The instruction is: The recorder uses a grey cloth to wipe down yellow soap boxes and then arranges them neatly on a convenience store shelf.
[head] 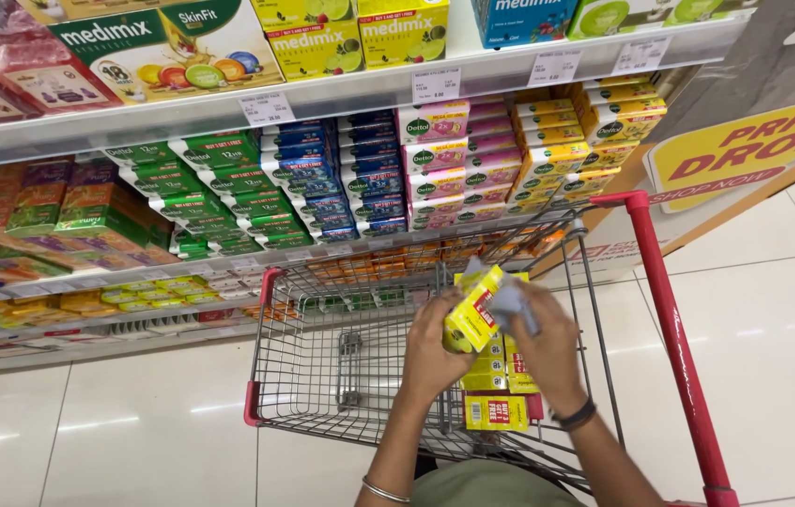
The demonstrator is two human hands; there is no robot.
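My left hand (430,352) grips a small yellow box (474,313) with a red label, held over a wire shopping cart (322,357). My right hand (552,347) is just to its right, pinching a pale grey piece of paper or cloth (514,302) against the box's top. Below the hands, more yellow boxes (496,390) lie stacked in the cart's near right corner. Both wrists wear a band: a thin silver bangle on the left, a dark one on the right.
The cart has red corners and a red handle bar (674,343) running down the right. Beyond it stand shelves (341,94) packed with green, blue, pink and yellow soap boxes. A yellow price sign (745,150) hangs on the shelf end at right. White floor tiles (134,422) surround the cart.
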